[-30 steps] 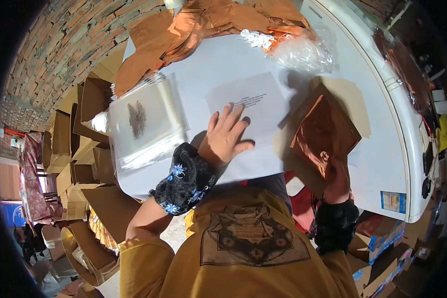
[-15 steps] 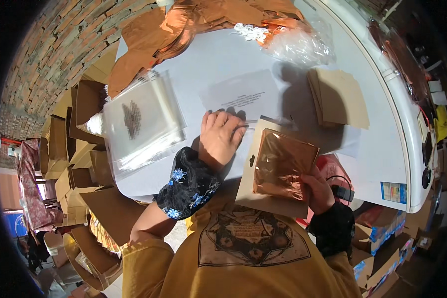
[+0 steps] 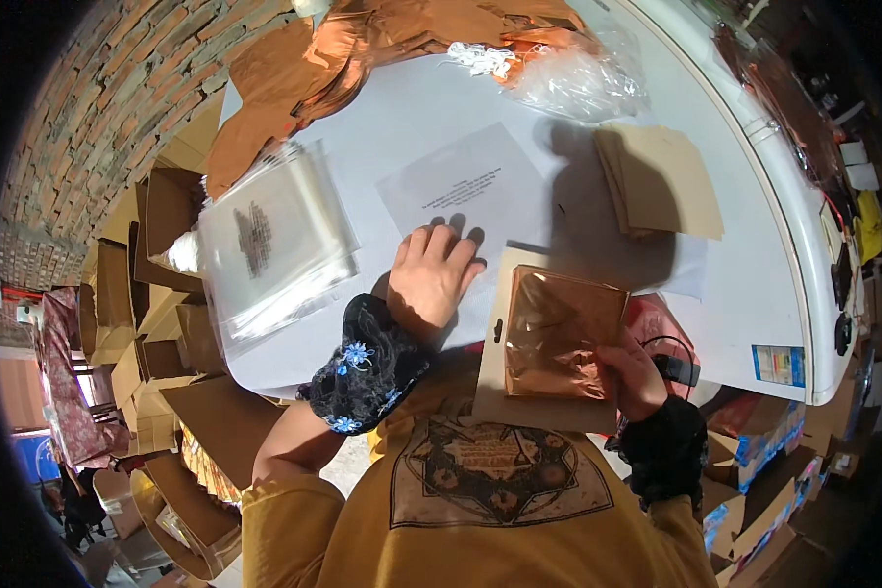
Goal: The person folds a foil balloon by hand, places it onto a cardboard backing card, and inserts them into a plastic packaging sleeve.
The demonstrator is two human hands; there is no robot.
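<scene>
- The left hand rests open upon the printed clear bag.
- At near right, the right hand grasps the beige card with copper foil.

Bags piled left on the table, one single bag mid-table, left hand right there at its near side, foil pack on a card at the near edge, right hand on its right, spare cards behind, foil sheets farthest back, boxes off left.

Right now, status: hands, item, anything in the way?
Left hand open at printed clear bag. Right hand gripping beige card with copper foil packet. Bag stack off left, out of the way.
</scene>
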